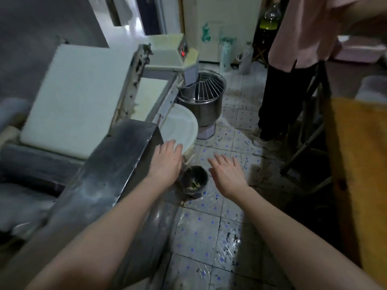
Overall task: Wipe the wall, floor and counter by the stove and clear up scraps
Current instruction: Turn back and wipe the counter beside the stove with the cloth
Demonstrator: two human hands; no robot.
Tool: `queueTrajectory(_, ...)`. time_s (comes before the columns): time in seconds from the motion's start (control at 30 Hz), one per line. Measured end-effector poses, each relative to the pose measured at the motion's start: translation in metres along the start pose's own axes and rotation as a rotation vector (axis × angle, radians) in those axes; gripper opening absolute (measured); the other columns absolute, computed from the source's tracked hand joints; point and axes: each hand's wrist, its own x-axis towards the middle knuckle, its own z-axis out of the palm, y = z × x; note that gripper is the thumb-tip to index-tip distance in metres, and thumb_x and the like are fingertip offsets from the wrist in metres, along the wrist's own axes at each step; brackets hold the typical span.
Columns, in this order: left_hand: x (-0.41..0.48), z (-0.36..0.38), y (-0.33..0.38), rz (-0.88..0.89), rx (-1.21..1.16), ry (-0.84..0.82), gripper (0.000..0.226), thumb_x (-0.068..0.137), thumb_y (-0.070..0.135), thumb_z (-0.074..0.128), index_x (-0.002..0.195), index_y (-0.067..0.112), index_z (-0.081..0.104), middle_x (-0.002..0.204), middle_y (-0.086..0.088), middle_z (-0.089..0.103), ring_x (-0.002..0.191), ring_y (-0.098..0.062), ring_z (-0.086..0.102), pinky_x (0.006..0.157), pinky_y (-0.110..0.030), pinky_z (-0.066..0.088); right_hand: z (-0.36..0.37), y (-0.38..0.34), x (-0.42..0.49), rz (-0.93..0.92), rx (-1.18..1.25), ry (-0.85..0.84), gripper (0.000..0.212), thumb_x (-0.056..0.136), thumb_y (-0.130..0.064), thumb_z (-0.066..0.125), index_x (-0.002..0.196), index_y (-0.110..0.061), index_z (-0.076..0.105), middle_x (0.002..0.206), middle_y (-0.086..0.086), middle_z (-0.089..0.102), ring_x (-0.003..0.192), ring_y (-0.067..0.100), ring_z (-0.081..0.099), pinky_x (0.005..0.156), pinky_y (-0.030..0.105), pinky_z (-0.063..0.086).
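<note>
Reached out with both bare hands, palms down, over the dirty tiled floor [201,233]; left hand [166,162] spread flat, fingers loose, empty, beside the end of the steel counter [113,164] and just short of a white round lid [180,124]; right hand [227,171] likewise spread and empty, apart from the left; between and below them, stood a small dark bucket [193,181] on the floor with greenish scraps [193,184] inside; farther back, a dough mixer [201,97] with a wire guard; to the right, stood another person [293,59] in a pink top.
</note>
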Motion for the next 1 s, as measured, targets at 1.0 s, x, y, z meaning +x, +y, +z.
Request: queueTrajectory(1.0, -0.116, -0.132, -0.325, -0.787, 0.147, 0.032, 0.033, 0.096, 0.029, 0.040, 0.125, 0.016, 0.047, 0.125, -0.008, 0.052, 0.113, -0.029, 0.051, 0.092, -0.042, 0.040, -0.131, -0.306, 0.181, -0.691, 0.003, 0.105, 0.040, 0.099, -0.028, 0.033, 0.138, -0.022, 0.037, 0.144, 0.006, 0.042, 0.132, 0.030, 0.037, 0.109, 0.047, 0.022)
